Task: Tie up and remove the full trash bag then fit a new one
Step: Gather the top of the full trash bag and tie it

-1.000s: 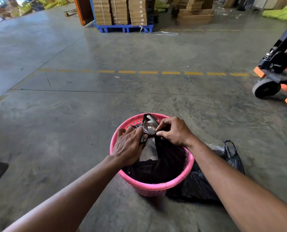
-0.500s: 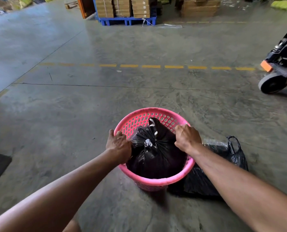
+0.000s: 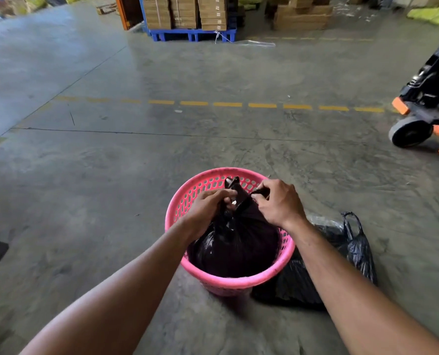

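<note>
Two bare hands meet over the pink basket (image 3: 228,284), which stands on the concrete floor (image 3: 98,201) in the lower middle of my head view. Inside the basket sits the full black trash bag (image 3: 236,249), its body bulging up to the rim and its neck gathered into a bunch at the top. My left hand (image 3: 208,206) is closed on the gathered plastic from the left side, fingers curled round the neck. My right hand (image 3: 279,203) is closed on a strip of the same plastic from the right, pinched between thumb and fingers. One free tip of the bag stands up between the two hands, against the far wall of the basket. Whether a knot is already formed under the fingers I cannot tell. The basket wall is pierced with rows of small holes near the rim.

Just beside the basket, touching its right side, a second black bag (image 3: 341,252) lies slumped on the floor, partly behind my right forearm, with its loop handles pointing up. Farther off, a dashed yellow line (image 3: 228,104) crosses the floor. Beyond it a blue pallet (image 3: 190,35) carries stacked cartons (image 3: 185,11). At the right edge stands an orange and black pallet truck (image 3: 428,103), one wheel on the floor.
</note>
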{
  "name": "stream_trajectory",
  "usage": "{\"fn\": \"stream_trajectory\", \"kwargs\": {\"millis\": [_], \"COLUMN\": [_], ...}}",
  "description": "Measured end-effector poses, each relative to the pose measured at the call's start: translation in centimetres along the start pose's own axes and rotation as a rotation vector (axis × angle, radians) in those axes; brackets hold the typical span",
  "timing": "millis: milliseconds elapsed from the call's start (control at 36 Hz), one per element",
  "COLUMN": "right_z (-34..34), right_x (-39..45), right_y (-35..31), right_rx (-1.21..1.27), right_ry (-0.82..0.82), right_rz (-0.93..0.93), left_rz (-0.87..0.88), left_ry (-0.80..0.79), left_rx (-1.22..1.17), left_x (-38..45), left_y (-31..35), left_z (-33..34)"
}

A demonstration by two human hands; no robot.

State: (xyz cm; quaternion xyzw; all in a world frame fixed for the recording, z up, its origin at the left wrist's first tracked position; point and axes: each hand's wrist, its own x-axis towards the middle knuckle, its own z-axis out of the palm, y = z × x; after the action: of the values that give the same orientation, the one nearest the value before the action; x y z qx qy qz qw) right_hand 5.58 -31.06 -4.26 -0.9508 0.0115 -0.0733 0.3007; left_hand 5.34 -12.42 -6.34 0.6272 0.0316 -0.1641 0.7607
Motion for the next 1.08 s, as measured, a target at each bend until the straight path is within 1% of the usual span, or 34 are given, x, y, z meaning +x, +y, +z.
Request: {"fn": "stream_trajectory", "kwargs": {"millis": [56,111,167,222,306,361,417,444,500,556,639,694,778,861,917,972,1028,1083], "right_z": [-0.1,-0.1,0.0,0.4,0.6,0.6,0.9,1.1,1.5,1.5,1.3,1.7,3.3,4.9,5.7,6.0,6.0,5.9], "right_x": [-0.3,-0.3,-0.2,0.1,0.8,1.0,0.9,0.8,0.7,0.7,0.4,-0.3,-2.0,-3.8,-4.3,-4.4,-4.4,-4.6], "right_y": [-0.5,-1.3,-2.0,-2.4,-1.9,-1.1,-0.4,-0.1,0.2,0.3,0.0,-0.1,0.1,0.0,0.0,0.0,-0.1,-0.4], "right_rx": [0.011,0.050,0.093,0.143,0.256,0.221,0.163,0.147,0.129,0.137,0.180,0.227,0.230,0.235,0.215,0.185,0.208,0.329], "right_ry": [0.048,0.075,0.064,0.051,-0.002,-0.133,-0.284,-0.315,-0.272,-0.169,-0.043,-0.038,-0.105,-0.074,-0.067,-0.093,-0.064,-0.022], "right_rz": [-0.076,-0.148,-0.207,-0.221,-0.165,-0.152,-0.158,-0.152,-0.135,-0.119,-0.069,-0.045,-0.057,-0.045,-0.041,-0.026,-0.028,-0.015], "left_rz": [0.051,0.084,0.098,0.104,0.042,0.035,0.022,0.011,-0.002,-0.038,-0.178,-0.242,-0.275,-0.272,-0.232,-0.164,-0.121,-0.063], "left_ry": [-0.011,-0.097,-0.175,-0.177,-0.118,-0.132,-0.132,-0.142,-0.153,-0.158,-0.157,-0.126,-0.055,-0.063,-0.071,-0.086,-0.088,-0.141], "left_rx": [0.202,0.453,0.657,0.753,0.616,0.548,0.531,0.541,0.551,0.527,0.390,0.331,0.227,0.190,0.235,0.337,0.496,0.735], "left_x": [0.3,0.4,0.6,0.8,0.8,0.6,0.2,0.0,0.0,0.1,0.8,1.4,1.5,1.3,1.0,0.9,0.7,0.4], "left_y": [0.1,0.4,0.7,1.0,1.1,1.1,1.3,1.5,1.7,2.0,2.2,2.2,2.2,2.1,2.0,2.1,2.8,3.7], "left_z": [0.8,1.4,1.8,1.6,0.8,0.5,0.4,0.4,0.2,0.0,-0.8,-1.4,-1.6,-1.0,-0.7,-0.8,-1.0,-0.8]}}
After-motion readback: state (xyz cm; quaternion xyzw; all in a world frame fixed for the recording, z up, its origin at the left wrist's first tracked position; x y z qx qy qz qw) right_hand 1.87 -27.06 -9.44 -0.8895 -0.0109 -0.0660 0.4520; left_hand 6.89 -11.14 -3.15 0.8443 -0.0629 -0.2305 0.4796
